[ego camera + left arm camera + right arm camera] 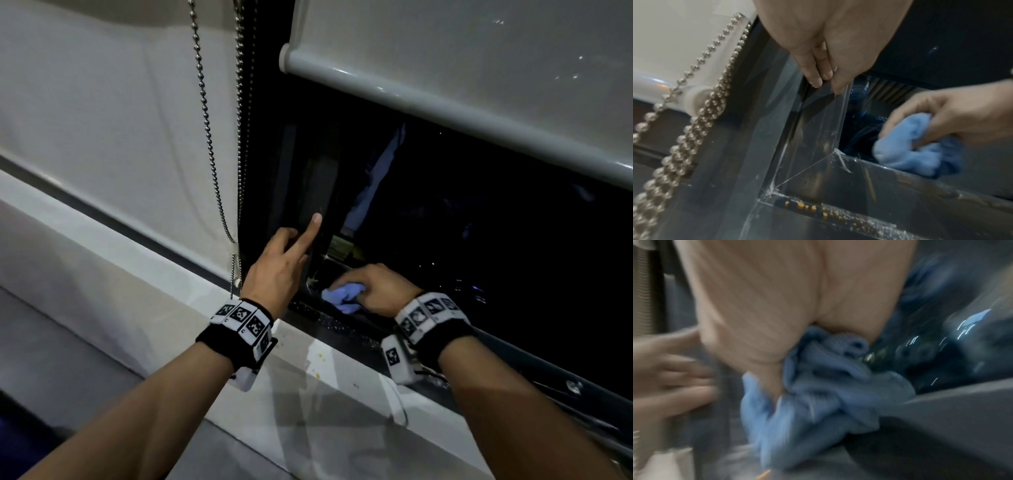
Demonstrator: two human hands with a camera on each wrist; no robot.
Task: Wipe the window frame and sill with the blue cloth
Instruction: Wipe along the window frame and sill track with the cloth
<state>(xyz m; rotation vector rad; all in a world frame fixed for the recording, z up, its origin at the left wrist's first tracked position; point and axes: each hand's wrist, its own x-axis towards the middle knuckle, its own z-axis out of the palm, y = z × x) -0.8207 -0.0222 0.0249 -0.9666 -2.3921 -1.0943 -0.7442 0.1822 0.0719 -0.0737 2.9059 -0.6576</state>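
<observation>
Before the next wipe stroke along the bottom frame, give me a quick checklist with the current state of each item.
1. Blue cloth bunched in the right hand: ok.
2. Cloth down at the bottom frame rail near the corner: ok.
3. Left hand resting fingers on the upright frame, clear of the cloth: ok.
4. Bead chain hanging to the left, out of the way: ok.
5. Debris in the lower track: not ok, specks remain.
6. Firmness of contact: cannot tell, right wrist view blurred.

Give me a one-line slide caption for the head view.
Right hand holds the bunched blue cloth at the dark window frame's lower corner while the left hand touches the upright beside the bead chain.
</observation>
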